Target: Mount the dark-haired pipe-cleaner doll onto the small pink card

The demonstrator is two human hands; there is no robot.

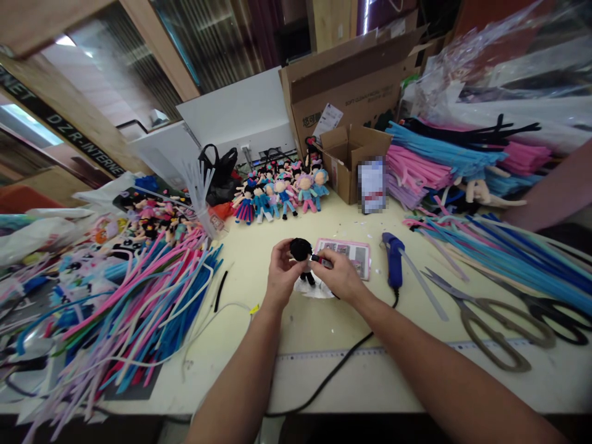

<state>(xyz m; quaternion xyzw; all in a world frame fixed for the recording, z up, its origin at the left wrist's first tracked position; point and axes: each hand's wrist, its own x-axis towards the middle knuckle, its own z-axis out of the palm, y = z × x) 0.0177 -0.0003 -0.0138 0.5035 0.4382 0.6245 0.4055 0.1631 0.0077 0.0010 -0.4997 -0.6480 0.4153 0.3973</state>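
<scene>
Near the middle of the table my left hand (280,271) is closed round a small doll (301,250) with a round black fuzzy head and black legs. My right hand (340,271) pinches a slim dark object with a red part (322,261). Its tip is close to the doll's head; whether it touches, I cannot tell. A whitish sheet (319,290) lies beneath the doll. Behind my right hand is a pink-edged picture card (361,258). To its right rests a blue glue gun (394,259) with a translucent glue stick (425,287).
Large scissors (490,314) and blue fuzzy stems (509,259) lie at right. Bundled stems (139,302) cover the left side. Finished dolls (282,191) stand at the back beside a small cardboard box (342,157). A black cable (324,382) crosses a ruler (333,353) in front.
</scene>
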